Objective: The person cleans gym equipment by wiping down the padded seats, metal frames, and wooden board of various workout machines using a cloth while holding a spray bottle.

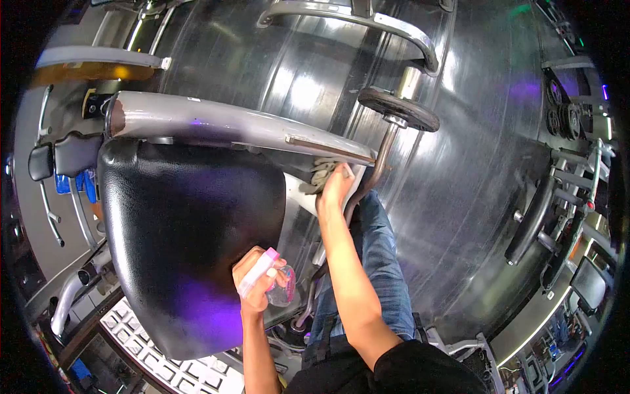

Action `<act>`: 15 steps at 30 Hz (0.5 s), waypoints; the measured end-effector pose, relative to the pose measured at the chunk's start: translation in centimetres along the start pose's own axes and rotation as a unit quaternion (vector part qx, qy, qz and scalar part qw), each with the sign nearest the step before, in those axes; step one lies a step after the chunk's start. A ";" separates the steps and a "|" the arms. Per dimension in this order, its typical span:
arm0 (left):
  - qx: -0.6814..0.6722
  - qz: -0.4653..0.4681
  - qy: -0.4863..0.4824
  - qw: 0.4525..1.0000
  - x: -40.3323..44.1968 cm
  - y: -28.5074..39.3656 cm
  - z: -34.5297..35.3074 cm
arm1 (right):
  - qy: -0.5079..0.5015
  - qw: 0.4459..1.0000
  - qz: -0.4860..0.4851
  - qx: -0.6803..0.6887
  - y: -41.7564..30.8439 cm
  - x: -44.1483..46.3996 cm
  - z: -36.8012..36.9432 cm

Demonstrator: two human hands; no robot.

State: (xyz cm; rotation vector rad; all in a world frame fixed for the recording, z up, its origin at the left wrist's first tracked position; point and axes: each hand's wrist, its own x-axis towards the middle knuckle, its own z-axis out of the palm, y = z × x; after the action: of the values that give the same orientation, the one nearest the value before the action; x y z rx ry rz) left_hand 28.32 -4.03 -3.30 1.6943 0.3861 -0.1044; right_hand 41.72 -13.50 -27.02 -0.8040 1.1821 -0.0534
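Wrapped round a clear spray bottle (pixel 282 286) with a pink and white top, my left hand (pixel 254 279) is over the lower right edge of a black padded seat (pixel 197 223). My right hand (pixel 336 187) holds a bunched grey cloth (pixel 321 175) against a white metal part of the machine frame, just below the right end of a thick silver-grey tube (pixel 216 121). The fingers of the right hand are partly hidden by the cloth and the back of the hand.
A weight plate (pixel 399 109) sits on a curved metal bar right of the tube. A bent metal bar (pixel 354 12) crosses the top. Another black pad (pixel 533 213) and stacked plates (pixel 563 121) stand at the right. Small black pads (pixel 77 154) are at the left.
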 end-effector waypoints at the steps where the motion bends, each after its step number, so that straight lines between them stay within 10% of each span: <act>1: -0.002 0.004 -0.001 1.000 0.0 -0.1 0.0 | 0.009 0.999 0.034 0.001 -2.7 -2.9 1.2; 9: -0.013 0.000 0.012 1.000 -0.1 0.3 0.3 | 0.006 0.979 0.138 0.149 -2.7 5.3 -1.6; 11: -0.009 0.006 0.015 1.000 0.0 0.3 0.4 | -0.031 0.993 -0.091 -0.064 1.3 7.8 -2.7; 13: -0.011 0.009 0.011 1.000 0.1 0.3 0.4 | 0.058 0.998 -0.003 0.009 -5.7 -3.0 2.3; 15: -0.014 0.010 0.006 1.000 0.0 0.5 0.3 | 0.055 0.979 -0.142 -0.139 -1.0 -2.4 2.0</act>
State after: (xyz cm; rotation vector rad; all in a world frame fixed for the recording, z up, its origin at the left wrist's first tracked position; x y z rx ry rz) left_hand 28.52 -4.36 -2.86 1.6709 0.3781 -0.0748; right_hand 42.74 -12.10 -24.27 -1.2272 1.1867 -0.1727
